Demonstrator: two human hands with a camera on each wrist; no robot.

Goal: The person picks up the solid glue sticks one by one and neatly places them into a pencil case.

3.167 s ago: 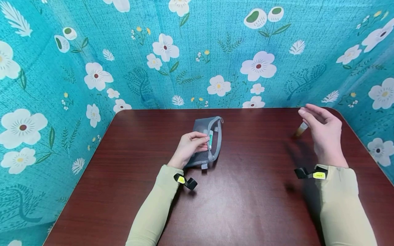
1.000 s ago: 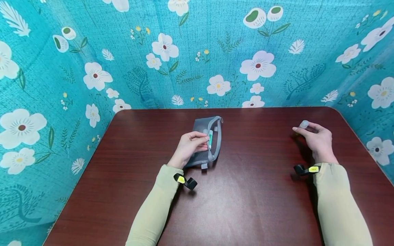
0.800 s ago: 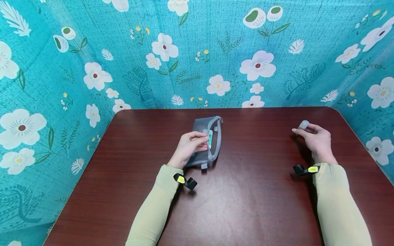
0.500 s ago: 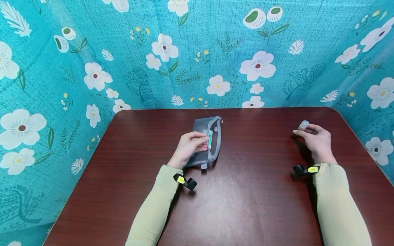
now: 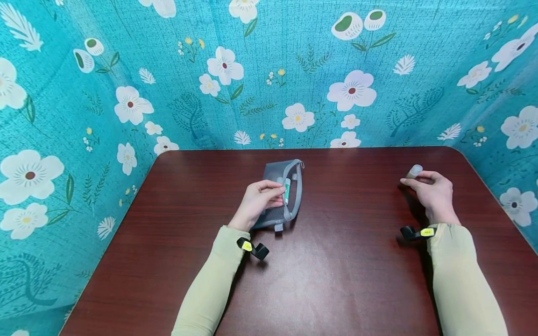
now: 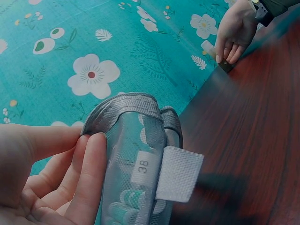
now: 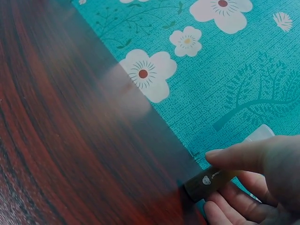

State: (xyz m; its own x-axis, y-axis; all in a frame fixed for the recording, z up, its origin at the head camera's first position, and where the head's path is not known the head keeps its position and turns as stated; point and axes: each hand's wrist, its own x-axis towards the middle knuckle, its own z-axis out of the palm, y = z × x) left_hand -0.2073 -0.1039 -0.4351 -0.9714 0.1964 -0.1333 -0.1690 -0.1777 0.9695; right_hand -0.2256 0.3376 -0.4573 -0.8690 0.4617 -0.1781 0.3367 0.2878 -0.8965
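Note:
A grey mesh zipper pouch stands with its mouth open near the middle of the table. My left hand pinches its zipped rim between thumb and fingers. Through the mesh show green-and-white tubes, one of them at the mouth in the head view. At the far right my right hand holds a small tube, brown-olive with a tiny white bear print and a translucent cap. Thumb on one side and fingers on the other, the tube leans, its lower end close to the table.
The dark red wooden table ends at a blue flowered cloth hanging at the back and sides. A white fabric tab sticks out from the pouch. Black wrist straps sit over both sleeves.
Over the last three seconds my right hand has come down from above the tube and taken hold of it. My left hand and the pouch have stayed in place.

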